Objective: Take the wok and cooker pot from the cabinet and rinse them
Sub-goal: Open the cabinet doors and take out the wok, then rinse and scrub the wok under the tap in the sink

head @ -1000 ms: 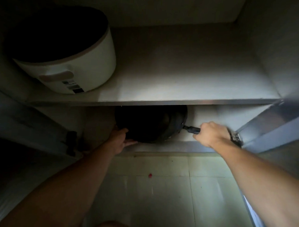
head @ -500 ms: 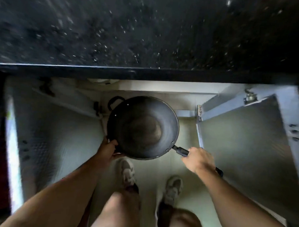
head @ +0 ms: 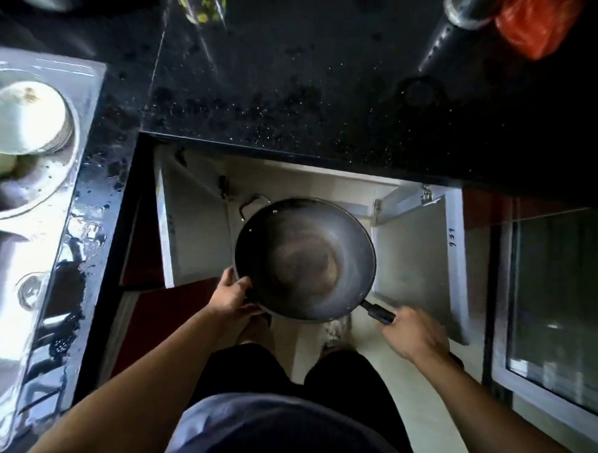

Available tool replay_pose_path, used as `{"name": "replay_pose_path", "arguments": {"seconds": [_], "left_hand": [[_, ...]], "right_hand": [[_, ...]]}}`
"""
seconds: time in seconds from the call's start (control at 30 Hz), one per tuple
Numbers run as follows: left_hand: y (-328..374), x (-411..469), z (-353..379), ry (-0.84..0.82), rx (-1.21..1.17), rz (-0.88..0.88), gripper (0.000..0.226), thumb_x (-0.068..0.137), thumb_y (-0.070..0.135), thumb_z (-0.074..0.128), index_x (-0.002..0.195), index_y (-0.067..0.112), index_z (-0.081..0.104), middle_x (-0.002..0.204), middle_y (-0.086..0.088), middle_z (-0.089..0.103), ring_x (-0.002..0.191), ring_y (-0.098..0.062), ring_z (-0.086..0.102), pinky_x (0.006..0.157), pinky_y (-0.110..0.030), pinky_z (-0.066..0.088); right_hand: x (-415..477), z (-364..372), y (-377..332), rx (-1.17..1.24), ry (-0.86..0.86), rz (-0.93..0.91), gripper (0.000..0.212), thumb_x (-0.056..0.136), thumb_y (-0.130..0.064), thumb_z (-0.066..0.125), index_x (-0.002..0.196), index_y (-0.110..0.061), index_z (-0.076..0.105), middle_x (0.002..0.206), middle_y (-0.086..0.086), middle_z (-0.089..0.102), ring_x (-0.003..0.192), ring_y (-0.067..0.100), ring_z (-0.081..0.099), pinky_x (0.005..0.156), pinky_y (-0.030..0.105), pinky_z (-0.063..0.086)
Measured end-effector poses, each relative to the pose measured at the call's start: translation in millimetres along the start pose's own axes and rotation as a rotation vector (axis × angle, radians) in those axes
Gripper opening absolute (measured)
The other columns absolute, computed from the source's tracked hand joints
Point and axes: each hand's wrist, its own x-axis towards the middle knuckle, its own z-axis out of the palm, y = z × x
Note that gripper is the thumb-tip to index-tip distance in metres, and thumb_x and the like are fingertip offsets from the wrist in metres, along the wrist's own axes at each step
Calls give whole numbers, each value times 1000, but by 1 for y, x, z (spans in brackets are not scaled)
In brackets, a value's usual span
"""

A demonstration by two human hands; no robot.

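Wok (head: pixel 304 259) held level in the air before the open cabinet (head: pixel 416 259), below the edge of the black table (head: pixel 296 89). Left hand (head: pixel 231 293) closed on the near-left rim; right hand (head: pixel 411 334) loose at the end of the long handle (head: pixel 378 312), fingers partly open, firm grip not sure. Long axis from loop handle at far left to straight handle at near right. Sink (head: pixel 24 214) well to the left, on the left hand's side, so probably a swing leftward and upward over the table edge. Cooker pot not visible.
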Motion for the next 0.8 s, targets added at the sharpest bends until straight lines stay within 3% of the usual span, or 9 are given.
{"name": "replay_pose_path", "arguments": {"seconds": [0.07,0.23,0.37,0.47,0.63,0.8], "left_hand": [[-1,-33,3,38,-7,66,31,99,0,51,124,18,46,95,-12,62,50,-11,71,41,-23,54],[-16,-110,10,84,-180,185,38,98,-7,46,130,14,46,84,-14,62,45,-9,67,39,-25,54],[-23,-146,-5,196,-299,304,40,97,-6,50,131,14,50,72,0,74,53,-10,71,43,-25,54],[-22,-163,-31,282,-402,384,41,92,-1,56,126,21,55,69,3,75,53,-12,69,44,-27,53],[-11,-177,-93,414,-612,473,39,81,6,54,109,32,63,83,0,74,67,-14,73,58,-34,59],[2,-178,-176,528,-723,544,36,84,1,49,98,31,63,72,2,67,58,-8,65,51,-27,56]], "right_hand": [[-12,-18,12,-29,11,-57,39,73,-57,50,84,-24,69,80,1,74,77,30,70,56,28,44],[-34,-72,38,-116,159,-225,28,70,-53,51,79,-29,64,70,-4,66,60,28,54,46,25,28],[-40,-129,20,-189,228,-379,26,68,-51,51,64,-26,57,61,-3,59,60,29,51,51,28,39],[-40,-173,-21,-248,271,-488,26,69,-49,54,62,-25,54,54,-9,46,57,27,49,49,26,35],[-51,-222,-125,-296,321,-658,22,64,-50,53,68,-30,61,57,-9,49,63,28,53,58,28,41],[-62,-235,-246,-341,360,-843,33,64,-51,54,89,-34,68,85,-6,69,88,28,67,63,31,42]]}}
